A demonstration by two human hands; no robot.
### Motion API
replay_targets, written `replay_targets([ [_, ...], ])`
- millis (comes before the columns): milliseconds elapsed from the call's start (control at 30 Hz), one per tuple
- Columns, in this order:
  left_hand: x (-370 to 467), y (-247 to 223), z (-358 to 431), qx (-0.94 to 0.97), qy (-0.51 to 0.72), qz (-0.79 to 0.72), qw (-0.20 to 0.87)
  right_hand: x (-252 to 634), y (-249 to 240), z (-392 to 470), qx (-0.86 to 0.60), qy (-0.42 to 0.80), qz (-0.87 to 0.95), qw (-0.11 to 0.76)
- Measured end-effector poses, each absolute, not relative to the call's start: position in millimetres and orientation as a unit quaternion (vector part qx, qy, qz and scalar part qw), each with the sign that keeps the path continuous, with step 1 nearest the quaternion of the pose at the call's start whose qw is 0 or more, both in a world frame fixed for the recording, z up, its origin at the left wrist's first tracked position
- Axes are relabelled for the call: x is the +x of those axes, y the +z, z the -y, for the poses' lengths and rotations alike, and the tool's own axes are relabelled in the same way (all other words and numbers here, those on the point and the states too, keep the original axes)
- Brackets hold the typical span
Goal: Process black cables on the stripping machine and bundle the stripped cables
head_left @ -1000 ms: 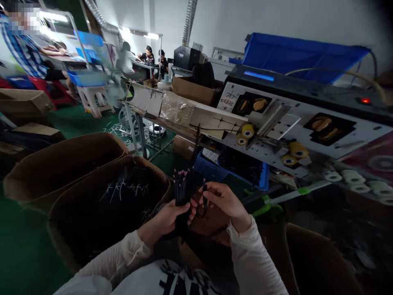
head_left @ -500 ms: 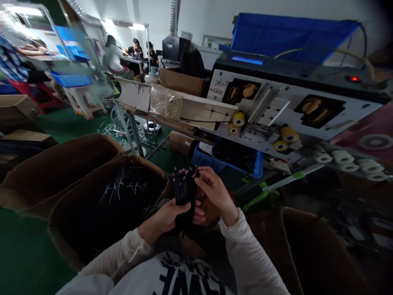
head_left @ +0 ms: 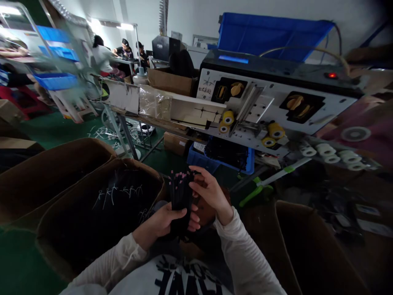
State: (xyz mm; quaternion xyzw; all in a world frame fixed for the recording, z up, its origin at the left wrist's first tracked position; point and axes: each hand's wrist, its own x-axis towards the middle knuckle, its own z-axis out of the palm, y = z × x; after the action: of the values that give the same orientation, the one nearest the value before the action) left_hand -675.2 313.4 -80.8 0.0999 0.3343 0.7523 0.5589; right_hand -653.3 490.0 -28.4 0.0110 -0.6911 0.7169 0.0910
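Note:
A bundle of black cables (head_left: 180, 200) with pinkish tips stands upright in front of my body. My left hand (head_left: 166, 219) is wrapped round its lower part, thumb across the front and fingertips showing on the right side. At the upper right edge of the bundle is my right hand (head_left: 208, 190), its thumb and index finger bent close to the cable tops. What lies between those fingers is too small and dark to tell. Just left of my hands, a large box (head_left: 159, 186) holds dark cable bundles with white ties.
A cable machine (head_left: 211, 78) with yellow rollers sits on the bench ahead. Below it is a blue crate (head_left: 251, 162) of black cables. A cardboard box (head_left: 282, 229) stands at the right. Several people sit at tables in the back left.
The view has shifted, so the machine and boxes appear farther left. My right index finger is stretched more over the cable tops. My left hand keeps its hold on the bundle.

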Motion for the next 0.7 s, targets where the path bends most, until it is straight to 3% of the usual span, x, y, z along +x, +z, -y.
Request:
replay_targets([
  [433,-654,-106,-322,0.108,0.748,-0.377,0.536,-643,-57,-494,-0.007,0.685,0.723,0.084],
  [600,-641,-114,-322,0.077,0.732,-0.385,0.556,-626,-105,-503,-0.025,0.698,0.702,0.139],
  [700,-639,-124,-319,0.090,0.708,-0.398,0.577,-615,-152,-521,-0.114,0.637,0.744,0.166],
])
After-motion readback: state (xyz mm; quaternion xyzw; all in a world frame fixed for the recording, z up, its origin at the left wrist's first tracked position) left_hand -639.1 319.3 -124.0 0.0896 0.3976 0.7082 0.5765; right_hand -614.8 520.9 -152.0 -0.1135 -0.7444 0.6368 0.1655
